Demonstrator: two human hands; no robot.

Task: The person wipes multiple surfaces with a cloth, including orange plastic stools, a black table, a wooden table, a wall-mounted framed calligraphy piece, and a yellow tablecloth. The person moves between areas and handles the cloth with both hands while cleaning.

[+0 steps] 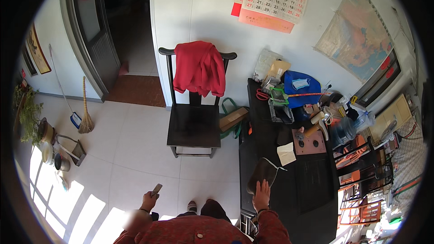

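Note:
My left hand (148, 201) is held out over the tiled floor, its fingers closed around a small narrow handheld object (157, 189). Exactly what that object is cannot be made out. On the dark table (284, 203), my right hand (261, 195) lies flat on the near end of a dark brown cloth pouch (262, 171) with a white drawstring. Its fingers are stretched out and not wrapped round the pouch. Just beyond the pouch lies a folded cream paper or cloth (286, 154), close to a pinkish board (310, 141).
A black wooden chair (194, 125) with a red garment (199, 67) over its back stands ahead. Red-handled scissors (262, 95), a blue bag (301, 86) and a water jug (344, 128) crowd the table's far end. A broom (85, 122) leans on the left wall.

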